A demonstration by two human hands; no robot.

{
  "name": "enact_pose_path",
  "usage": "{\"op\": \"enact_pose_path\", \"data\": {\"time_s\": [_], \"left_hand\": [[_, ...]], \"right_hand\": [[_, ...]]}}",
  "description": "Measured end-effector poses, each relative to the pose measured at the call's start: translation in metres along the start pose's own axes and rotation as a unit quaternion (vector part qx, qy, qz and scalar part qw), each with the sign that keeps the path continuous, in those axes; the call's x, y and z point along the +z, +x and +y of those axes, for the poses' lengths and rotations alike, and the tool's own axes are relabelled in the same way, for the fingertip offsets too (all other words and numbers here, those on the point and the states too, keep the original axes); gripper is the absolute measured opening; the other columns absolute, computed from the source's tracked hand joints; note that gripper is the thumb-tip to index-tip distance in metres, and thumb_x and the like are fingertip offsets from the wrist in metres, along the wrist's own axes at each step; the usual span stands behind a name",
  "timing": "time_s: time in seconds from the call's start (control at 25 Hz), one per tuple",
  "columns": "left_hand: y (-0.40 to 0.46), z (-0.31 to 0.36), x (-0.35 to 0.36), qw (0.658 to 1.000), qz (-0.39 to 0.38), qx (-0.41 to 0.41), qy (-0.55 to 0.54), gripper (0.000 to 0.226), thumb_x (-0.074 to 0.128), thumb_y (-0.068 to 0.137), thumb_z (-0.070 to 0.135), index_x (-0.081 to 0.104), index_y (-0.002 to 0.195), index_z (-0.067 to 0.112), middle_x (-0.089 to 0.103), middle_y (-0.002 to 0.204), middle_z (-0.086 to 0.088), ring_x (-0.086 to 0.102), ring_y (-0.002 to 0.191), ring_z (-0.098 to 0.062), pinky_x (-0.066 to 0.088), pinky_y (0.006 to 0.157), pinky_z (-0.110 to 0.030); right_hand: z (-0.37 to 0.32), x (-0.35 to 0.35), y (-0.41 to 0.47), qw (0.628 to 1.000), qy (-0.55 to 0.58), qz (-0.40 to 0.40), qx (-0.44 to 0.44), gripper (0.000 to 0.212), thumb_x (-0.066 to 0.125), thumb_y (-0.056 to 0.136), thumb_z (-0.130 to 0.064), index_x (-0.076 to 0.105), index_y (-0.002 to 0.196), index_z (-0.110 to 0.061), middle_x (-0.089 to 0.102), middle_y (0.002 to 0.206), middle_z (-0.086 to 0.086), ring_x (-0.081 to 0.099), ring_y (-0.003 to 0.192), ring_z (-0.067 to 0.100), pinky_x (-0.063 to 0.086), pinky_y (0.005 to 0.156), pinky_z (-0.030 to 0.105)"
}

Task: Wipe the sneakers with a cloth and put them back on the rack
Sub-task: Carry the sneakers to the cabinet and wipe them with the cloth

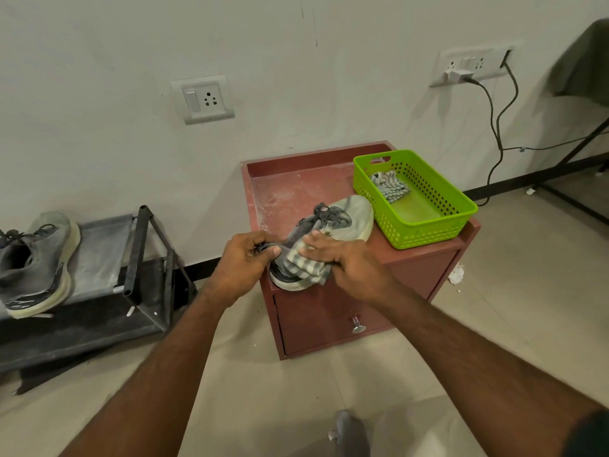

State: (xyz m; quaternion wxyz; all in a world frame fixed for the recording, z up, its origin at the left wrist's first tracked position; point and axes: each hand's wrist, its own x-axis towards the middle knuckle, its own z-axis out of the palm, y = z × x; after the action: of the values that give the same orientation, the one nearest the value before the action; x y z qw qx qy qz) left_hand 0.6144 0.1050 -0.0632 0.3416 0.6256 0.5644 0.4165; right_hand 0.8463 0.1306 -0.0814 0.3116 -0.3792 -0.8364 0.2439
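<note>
the black rack (pixel 99 258) stands low against the wall on the left, and one grey sneaker (pixel 36 262) sits on its top shelf, toe toward the wall. beside it is a small red cabinet (pixel 329 311) with a raised lip round its top. on the right of that top rests a green basket (pixel 428 206) with a spare striped rag (pixel 389 186) bunched in its near-wall corner. the second sneaker (pixel 342 216) lies on the cabinet top just left of the basket, heel hanging at the front edge.

so the wiping step is under way on this shoe. the left hand (pixel 244 258) is curled round the heel collar, steadying it. the right hand (pixel 339 255) presses a checked cloth (pixel 306 265) against the shoe's side, fingers fairly flat over the fabric and the thumb side hidden, so i can't say whether it pinches.

i'd judge the toe and far side not yet covered. next calls for working the cloth forward, then carrying the shoe left to the shelf beside its mate.
</note>
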Motion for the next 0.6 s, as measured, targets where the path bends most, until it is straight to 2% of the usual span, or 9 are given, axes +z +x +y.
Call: {"op": "enact_pose_path", "data": {"time_s": [0.04, 0.12, 0.16, 0.24, 0.32, 0.4, 0.44, 0.52, 0.6], "left_hand": [[0.000, 0.001, -0.001, 1.000, -0.022, 0.004, -0.012, 0.020, 0.064, 0.095, 0.005, 0.078, 0.104, 0.016, 0.076, 0.100, 0.004, 0.070, 0.098, -0.013, 0.057, 0.090, -0.034], [0.001, 0.006, 0.000, 1.000, -0.025, 0.014, 0.010, 0.020, 0.064, 0.094, 0.004, 0.078, 0.101, 0.018, 0.076, 0.101, 0.006, 0.069, 0.099, -0.011, 0.056, 0.091, -0.034], [0.001, 0.010, 0.001, 0.999, 0.002, 0.022, 0.036, 0.023, 0.064, 0.093, 0.003, 0.077, 0.096, 0.021, 0.075, 0.100, 0.006, 0.068, 0.097, -0.009, 0.056, 0.088, -0.032], [-0.001, 0.019, 0.009, 0.992, 0.084, 0.051, 0.085, 0.032, 0.062, 0.087, -0.004, 0.073, 0.092, 0.025, 0.073, 0.109, 0.005, 0.068, 0.098, -0.008, 0.053, 0.083, -0.025], [-0.007, 0.024, 0.030, 0.980, 0.121, 0.071, 0.143, 0.028, 0.067, 0.083, 0.001, 0.072, 0.104, 0.018, 0.059, 0.138, 0.002, 0.064, 0.115, -0.015, 0.052, 0.093, -0.025], [-0.012, 0.021, 0.051, 0.974, 0.118, 0.031, 0.192, 0.035, 0.077, 0.081, 0.013, 0.070, 0.115, 0.015, 0.043, 0.154, -0.003, 0.046, 0.138, -0.020, 0.040, 0.110, -0.032], [-0.013, 0.018, 0.057, 0.975, 0.127, 0.015, 0.181, 0.033, 0.078, 0.081, 0.012, 0.071, 0.113, 0.013, 0.043, 0.154, -0.006, 0.042, 0.140, -0.023, 0.038, 0.111, -0.031], [-0.010, 0.012, 0.057, 0.975, 0.151, 0.016, 0.159, 0.020, 0.074, 0.081, 0.005, 0.073, 0.100, 0.010, 0.057, 0.135, -0.009, 0.056, 0.124, -0.025, 0.044, 0.098, -0.022], [-0.008, 0.011, 0.053, 0.975, 0.151, 0.009, 0.164, 0.014, 0.081, 0.079, 0.012, 0.072, 0.089, 0.012, 0.061, 0.112, -0.001, 0.059, 0.100, -0.016, 0.040, 0.080, -0.012]], "right_hand": [[0.011, -0.004, 0.000, 1.000, -0.015, 0.004, 0.013, 0.050, 0.058, 0.080, 0.013, 0.068, 0.120, -0.014, 0.055, 0.138, 0.004, 0.046, 0.134, 0.013, 0.025, 0.116, 0.016], [0.034, -0.014, 0.000, 0.992, -0.032, 0.081, 0.094, 0.041, 0.064, 0.083, 0.007, 0.071, 0.117, -0.015, 0.058, 0.135, 0.007, 0.053, 0.129, 0.017, 0.024, 0.109, 0.005], [0.041, -0.020, 0.000, 0.983, -0.025, 0.115, 0.141, 0.037, 0.066, 0.084, 0.004, 0.071, 0.116, -0.015, 0.060, 0.134, 0.008, 0.055, 0.126, 0.017, 0.025, 0.106, 0.003], [0.047, -0.029, 0.001, 0.967, -0.004, 0.172, 0.190, 0.035, 0.069, 0.085, -0.002, 0.071, 0.116, -0.017, 0.061, 0.132, 0.009, 0.056, 0.124, 0.014, 0.030, 0.109, 0.011], [0.039, -0.031, 0.000, 0.966, -0.015, 0.193, 0.171, 0.040, 0.066, 0.085, 0.004, 0.070, 0.118, -0.017, 0.061, 0.133, 0.008, 0.052, 0.127, 0.011, 0.031, 0.115, 0.022], [0.021, -0.021, -0.001, 0.985, -0.035, 0.146, 0.091, 0.050, 0.056, 0.082, 0.014, 0.068, 0.122, -0.014, 0.058, 0.136, 0.008, 0.045, 0.133, 0.012, 0.027, 0.117, 0.025], [0.014, -0.011, -0.002, 0.993, -0.044, 0.096, 0.043, 0.055, 0.052, 0.080, 0.016, 0.067, 0.124, -0.012, 0.055, 0.138, 0.008, 0.041, 0.136, 0.013, 0.025, 0.118, 0.025], [0.011, 0.004, -0.004, 0.997, -0.073, 0.023, -0.021, 0.057, 0.047, 0.079, 0.013, 0.065, 0.127, -0.012, 0.053, 0.141, 0.006, 0.039, 0.137, 0.012, 0.025, 0.118, 0.025], [0.024, -0.003, 0.000, 0.995, -0.089, 0.047, 0.025, 0.048, 0.047, 0.083, 0.010, 0.066, 0.124, -0.009, 0.055, 0.139, 0.011, 0.044, 0.134, 0.016, 0.025, 0.115, 0.022]]}}
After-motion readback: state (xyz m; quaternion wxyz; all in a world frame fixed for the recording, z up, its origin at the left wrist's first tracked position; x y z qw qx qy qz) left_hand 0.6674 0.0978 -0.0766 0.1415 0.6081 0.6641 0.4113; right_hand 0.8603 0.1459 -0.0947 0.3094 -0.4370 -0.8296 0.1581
